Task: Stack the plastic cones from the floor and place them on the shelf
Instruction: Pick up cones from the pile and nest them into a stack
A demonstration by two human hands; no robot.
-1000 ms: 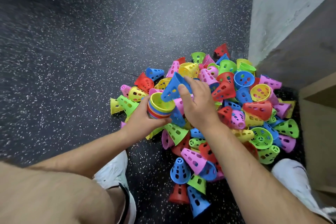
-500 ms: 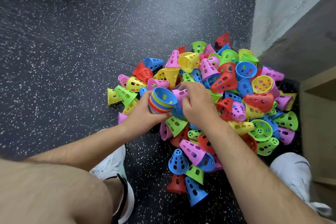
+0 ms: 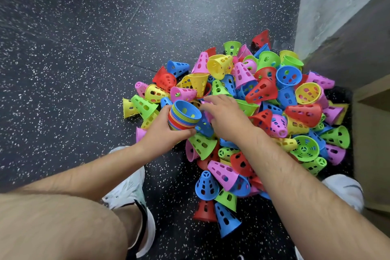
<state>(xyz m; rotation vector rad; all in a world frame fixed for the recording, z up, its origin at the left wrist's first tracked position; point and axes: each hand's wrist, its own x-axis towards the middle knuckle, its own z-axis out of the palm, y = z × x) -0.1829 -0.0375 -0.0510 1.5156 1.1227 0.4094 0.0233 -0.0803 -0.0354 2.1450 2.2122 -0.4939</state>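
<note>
Cone stack (image 3: pixel 184 116) wrapped in grip of left hand (image 3: pixel 163 135), right hand (image 3: pixel 226 117) just beside it over pile (image 3: pixel 299 112), its grip unclear

no legible text, no labels, no brands, no numbers on anything in view

A dark speckled floor (image 3: pixel 84 69) bears a heap of coloured perforated cones (image 3: pixel 263 91), with white shoes (image 3: pixel 126 192) beside it.

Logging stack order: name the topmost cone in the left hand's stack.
The blue cone, mouth open upward; the rest of the stack in the left hand shows only thin coloured rim edges.
</note>
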